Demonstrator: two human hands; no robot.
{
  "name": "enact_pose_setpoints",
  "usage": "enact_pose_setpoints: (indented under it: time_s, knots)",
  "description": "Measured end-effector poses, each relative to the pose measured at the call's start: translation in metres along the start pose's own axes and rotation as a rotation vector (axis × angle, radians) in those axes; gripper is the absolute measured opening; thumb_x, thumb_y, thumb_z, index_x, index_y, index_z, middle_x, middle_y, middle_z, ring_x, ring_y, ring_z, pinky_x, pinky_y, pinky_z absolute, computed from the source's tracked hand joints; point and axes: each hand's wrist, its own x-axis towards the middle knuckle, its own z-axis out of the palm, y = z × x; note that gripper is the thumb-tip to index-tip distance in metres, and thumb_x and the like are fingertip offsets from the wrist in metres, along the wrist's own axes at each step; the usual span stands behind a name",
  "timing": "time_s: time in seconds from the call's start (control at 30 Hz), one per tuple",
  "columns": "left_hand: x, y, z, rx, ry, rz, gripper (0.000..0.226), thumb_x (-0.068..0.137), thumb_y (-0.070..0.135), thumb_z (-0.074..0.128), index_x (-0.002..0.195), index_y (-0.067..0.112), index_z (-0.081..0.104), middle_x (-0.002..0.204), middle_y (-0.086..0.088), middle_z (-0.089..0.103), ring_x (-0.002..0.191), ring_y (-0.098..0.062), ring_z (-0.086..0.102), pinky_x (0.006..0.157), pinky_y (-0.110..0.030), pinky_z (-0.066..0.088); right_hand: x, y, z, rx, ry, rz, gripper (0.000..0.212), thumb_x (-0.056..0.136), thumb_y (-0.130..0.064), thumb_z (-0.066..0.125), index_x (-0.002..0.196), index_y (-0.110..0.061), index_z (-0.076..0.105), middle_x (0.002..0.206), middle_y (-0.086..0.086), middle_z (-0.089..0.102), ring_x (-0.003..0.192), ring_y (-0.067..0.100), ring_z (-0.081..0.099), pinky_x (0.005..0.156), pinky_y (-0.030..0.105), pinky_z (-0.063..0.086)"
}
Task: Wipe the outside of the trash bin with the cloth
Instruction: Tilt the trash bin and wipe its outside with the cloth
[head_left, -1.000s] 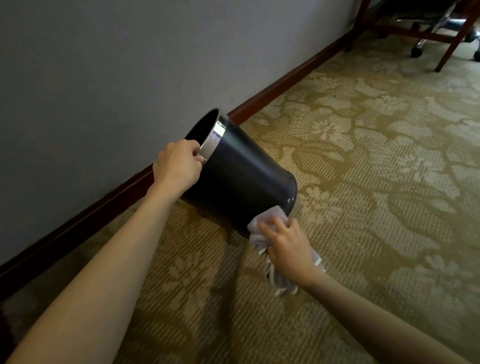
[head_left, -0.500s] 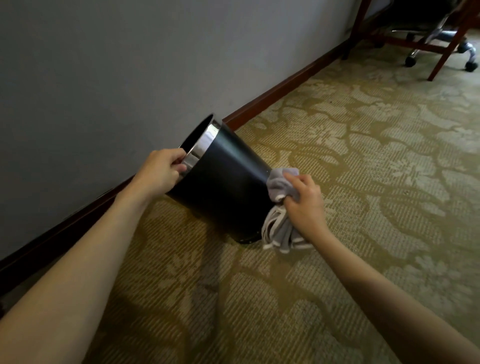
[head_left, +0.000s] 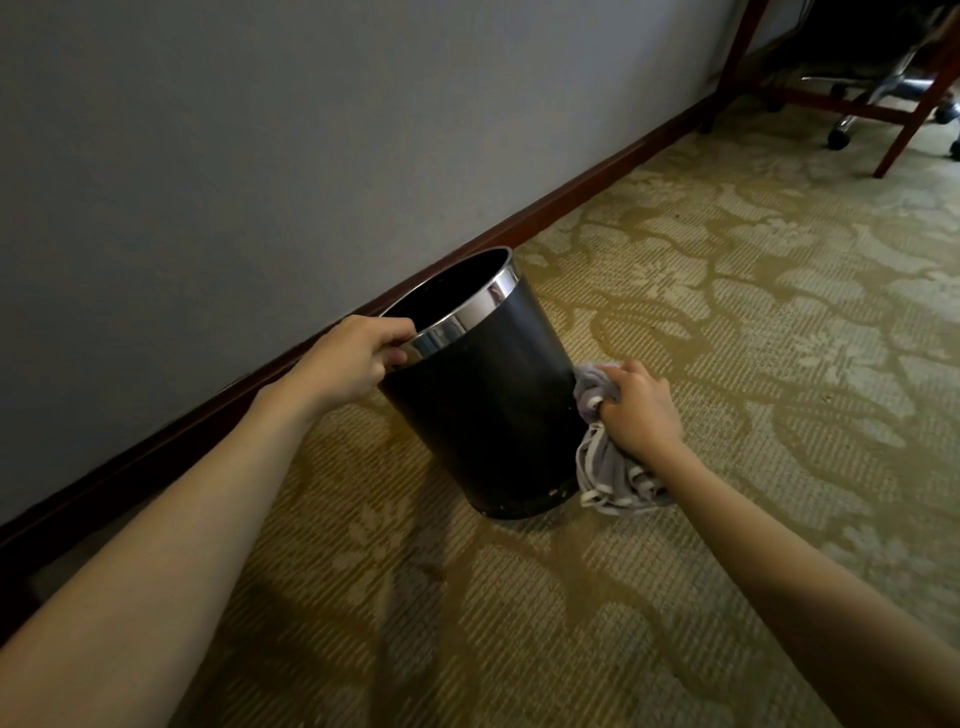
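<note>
Trash bin (head_left: 483, 395) upright-ish on carpet; left hand (head_left: 353, 364) grips its rim, right hand (head_left: 641, 410) bunches cloth (head_left: 597, 415) against bin's lower right flank.

No text, label, brand, number or sign can be read anywhere. The black trash bin (head_left: 488, 405) with its shiny metal rim shows a plain wall, the grey cloth (head_left: 605, 457) carries only pale stripes, and the carpet (head_left: 727, 364) bears a floral pattern without lettering.
</note>
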Motion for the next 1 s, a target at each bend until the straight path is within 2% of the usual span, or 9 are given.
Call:
enact_pose_setpoints:
  time_s: [0.13, 0.23, 0.4, 0.53, 0.63, 0.73, 0.87, 0.93, 1.0]
  knots:
    - [0.011, 0.008, 0.005, 0.026, 0.026, -0.01, 0.034, 0.085, -0.005, 0.053, 0.07, 0.025, 0.049, 0.07, 0.015, 0.057, 0.073, 0.013, 0.055, 0.058, -0.027, 0.043, -0.023, -0.011, 0.001, -0.021, 0.141, -0.143, 0.044, 0.087, -0.013, 0.048, 0.13, -0.022, 0.055, 0.12, 0.003, 0.05, 0.094, 0.033, 0.041, 0.077, 0.041, 0.04]
    - [0.017, 0.013, 0.005, 0.008, 0.036, -0.013, 0.035, 0.085, -0.005, 0.053, 0.068, 0.024, 0.046, 0.068, 0.014, 0.056, 0.069, 0.012, 0.054, 0.06, -0.028, 0.042, -0.037, -0.015, 0.004, -0.059, 0.203, -0.256, 0.042, 0.085, -0.011, 0.051, 0.125, -0.02, 0.06, 0.116, 0.003, 0.054, 0.086, 0.028, 0.039, 0.069, 0.039, 0.042]
    - [0.02, 0.027, 0.009, 0.007, 0.01, 0.004, 0.036, 0.088, 0.003, 0.053, 0.072, 0.035, 0.053, 0.074, 0.019, 0.057, 0.07, 0.0, 0.055, 0.063, -0.034, 0.045, -0.042, 0.007, 0.002, -0.419, 0.086, -0.282, 0.024, 0.083, -0.016, 0.053, 0.106, -0.016, 0.062, 0.106, 0.006, 0.055, 0.086, 0.029, 0.044, 0.065, 0.038, 0.039]
    - [0.028, 0.037, 0.013, 0.008, -0.008, -0.019, 0.033, 0.088, 0.004, 0.052, 0.077, 0.035, 0.058, 0.077, 0.011, 0.061, 0.079, -0.01, 0.06, 0.072, -0.044, 0.053, -0.042, 0.02, 0.001, -0.479, 0.0, -0.259, 0.022, 0.084, -0.02, 0.052, 0.105, -0.02, 0.061, 0.106, 0.003, 0.049, 0.087, 0.026, 0.042, 0.067, 0.035, 0.037]
    - [0.026, 0.037, 0.012, -0.03, -0.012, -0.041, 0.04, 0.087, -0.001, 0.05, 0.077, 0.037, 0.059, 0.079, 0.018, 0.063, 0.08, 0.002, 0.06, 0.068, -0.034, 0.051, -0.045, 0.012, 0.004, -0.402, 0.102, -0.293, 0.023, 0.078, -0.013, 0.059, 0.1, -0.019, 0.065, 0.098, 0.006, 0.054, 0.079, 0.028, 0.043, 0.058, 0.035, 0.032]
    - [0.02, 0.034, 0.008, -0.031, -0.004, -0.047, 0.044, 0.088, -0.004, 0.05, 0.071, 0.036, 0.054, 0.075, 0.027, 0.059, 0.073, 0.012, 0.055, 0.063, -0.026, 0.04, -0.051, 0.01, 0.01, -0.382, 0.156, -0.344, 0.019, 0.074, -0.01, 0.064, 0.091, -0.017, 0.065, 0.091, 0.006, 0.056, 0.074, 0.028, 0.043, 0.058, 0.034, 0.03]
    - [0.014, 0.035, 0.008, -0.01, -0.02, -0.039, 0.038, 0.089, 0.0, 0.052, 0.074, 0.035, 0.057, 0.076, 0.015, 0.061, 0.075, 0.004, 0.058, 0.066, -0.033, 0.049, -0.049, 0.028, 0.012, -0.474, -0.105, -0.241, 0.021, 0.088, -0.026, 0.051, 0.108, -0.024, 0.06, 0.107, 0.001, 0.047, 0.093, 0.026, 0.042, 0.076, 0.034, 0.037]
    - [0.013, 0.041, 0.009, 0.004, -0.01, -0.021, 0.036, 0.088, -0.002, 0.052, 0.075, 0.031, 0.057, 0.076, 0.01, 0.061, 0.075, 0.001, 0.058, 0.07, -0.037, 0.052, -0.05, 0.032, 0.013, -0.43, -0.123, -0.178, 0.028, 0.09, -0.025, 0.049, 0.116, -0.024, 0.059, 0.111, 0.0, 0.047, 0.095, 0.028, 0.042, 0.076, 0.033, 0.037]
    - [0.012, 0.045, 0.01, 0.009, -0.001, -0.016, 0.037, 0.087, -0.005, 0.051, 0.074, 0.029, 0.055, 0.075, 0.009, 0.06, 0.075, 0.008, 0.057, 0.069, -0.037, 0.052, -0.052, 0.025, 0.014, -0.237, -0.061, -0.137, 0.034, 0.088, -0.022, 0.051, 0.121, -0.024, 0.057, 0.114, 0.002, 0.048, 0.097, 0.031, 0.045, 0.079, 0.038, 0.042]
